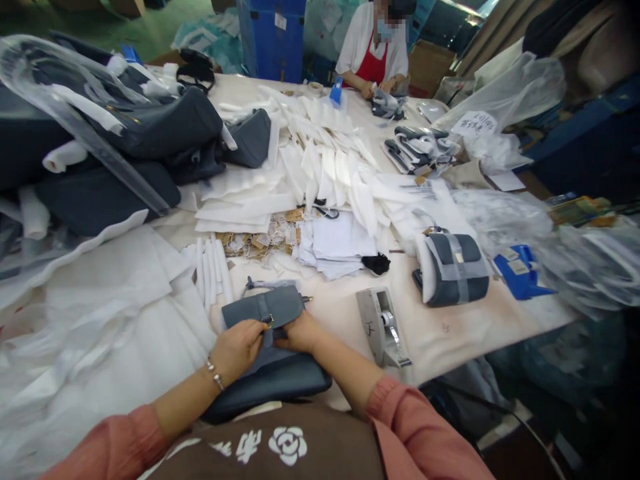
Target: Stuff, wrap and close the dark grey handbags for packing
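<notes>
A small dark grey-blue handbag (250,310) with a flap, a strap and a gold-coloured buckle is held between my hands at the table's near edge. The fingers of my left hand (237,345) pinch at the strap just under the buckle. My right hand (301,331) wraps round the bag's lower right side, its fingertips partly hidden beneath it. Another dark piece, smooth and rounded like a bag (275,383), lies under my wrists against my apron. To the right of my right hand stands a grey tape dispenser (375,323).
Large dark bags (155,127) with wrapped handles are piled at left. White foam sheets (320,160) cover the middle. A wrapped bag (457,267) and a blue tape dispenser (520,270) stand at right. Across the table, a person in a red apron (373,65) handles a wrapped item.
</notes>
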Demonstrator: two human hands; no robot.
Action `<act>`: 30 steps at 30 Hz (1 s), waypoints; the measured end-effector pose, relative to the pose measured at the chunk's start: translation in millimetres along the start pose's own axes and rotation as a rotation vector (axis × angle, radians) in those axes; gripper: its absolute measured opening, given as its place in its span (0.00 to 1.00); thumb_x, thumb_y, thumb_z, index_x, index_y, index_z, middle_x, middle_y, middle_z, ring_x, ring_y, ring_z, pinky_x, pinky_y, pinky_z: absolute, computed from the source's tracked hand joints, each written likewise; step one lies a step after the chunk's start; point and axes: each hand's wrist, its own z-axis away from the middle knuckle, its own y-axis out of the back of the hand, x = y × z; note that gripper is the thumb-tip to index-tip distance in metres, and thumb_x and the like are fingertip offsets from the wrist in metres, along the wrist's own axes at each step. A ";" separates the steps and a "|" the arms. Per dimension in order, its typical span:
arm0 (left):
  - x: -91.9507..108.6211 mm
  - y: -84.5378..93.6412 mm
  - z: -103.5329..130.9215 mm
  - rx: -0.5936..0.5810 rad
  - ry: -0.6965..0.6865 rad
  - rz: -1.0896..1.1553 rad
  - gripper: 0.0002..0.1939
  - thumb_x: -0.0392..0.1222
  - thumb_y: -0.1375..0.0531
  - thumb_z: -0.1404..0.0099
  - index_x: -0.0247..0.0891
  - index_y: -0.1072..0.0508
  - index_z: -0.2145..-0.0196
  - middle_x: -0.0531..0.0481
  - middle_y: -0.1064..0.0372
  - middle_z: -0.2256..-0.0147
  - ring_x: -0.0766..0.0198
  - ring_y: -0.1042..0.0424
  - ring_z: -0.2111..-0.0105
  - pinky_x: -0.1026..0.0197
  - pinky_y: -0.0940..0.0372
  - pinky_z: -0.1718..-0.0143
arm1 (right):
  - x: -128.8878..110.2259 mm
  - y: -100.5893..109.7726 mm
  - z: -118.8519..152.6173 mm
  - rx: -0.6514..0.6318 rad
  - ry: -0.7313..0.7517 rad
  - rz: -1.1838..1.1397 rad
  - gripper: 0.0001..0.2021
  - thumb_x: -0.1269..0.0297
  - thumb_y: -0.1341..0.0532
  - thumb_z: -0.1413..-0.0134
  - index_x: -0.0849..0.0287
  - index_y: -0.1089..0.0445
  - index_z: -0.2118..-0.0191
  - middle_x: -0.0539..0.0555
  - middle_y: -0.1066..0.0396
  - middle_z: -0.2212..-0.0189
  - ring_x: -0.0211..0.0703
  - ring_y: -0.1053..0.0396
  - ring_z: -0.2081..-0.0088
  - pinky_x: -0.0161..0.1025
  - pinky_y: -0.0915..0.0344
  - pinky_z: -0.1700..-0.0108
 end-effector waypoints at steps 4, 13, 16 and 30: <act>-9.2 -14.5 2.5 0.015 0.119 0.121 0.13 0.45 0.51 0.35 0.40 0.30 0.59 0.49 0.27 0.62 0.62 0.29 0.62 0.61 0.34 0.59 | 8.4 8.3 3.9 -0.031 0.088 0.006 0.30 0.57 0.37 0.54 0.60 0.39 0.44 0.59 0.38 0.45 0.51 0.47 0.42 0.47 0.54 0.40; -12.5 -14.8 -12.7 -0.190 0.189 0.013 0.18 0.52 0.51 0.36 0.43 0.29 0.56 0.52 0.26 0.58 0.62 0.28 0.59 0.62 0.34 0.58 | 22.0 -2.7 23.8 0.149 -0.183 -0.126 0.35 0.52 0.33 0.61 0.60 0.38 0.46 0.62 0.45 0.43 0.54 0.51 0.41 0.53 0.56 0.40; -9.8 -17.0 -17.8 -0.257 0.208 -0.065 0.18 0.51 0.51 0.36 0.43 0.28 0.57 0.52 0.26 0.58 0.60 0.27 0.60 0.61 0.34 0.60 | 27.5 -6.8 24.0 0.179 -0.215 -0.201 0.42 0.52 0.32 0.63 0.65 0.45 0.42 0.65 0.44 0.44 0.52 0.48 0.43 0.48 0.52 0.41; 7.8 -32.9 -11.3 -0.125 0.075 -0.393 0.16 0.42 0.53 0.34 0.41 0.29 0.57 0.49 0.27 0.58 0.61 0.28 0.62 0.63 0.37 0.68 | 34.0 -12.6 24.3 0.183 -0.255 -0.203 0.44 0.49 0.32 0.64 0.71 0.44 0.44 0.66 0.45 0.44 0.53 0.48 0.42 0.44 0.51 0.40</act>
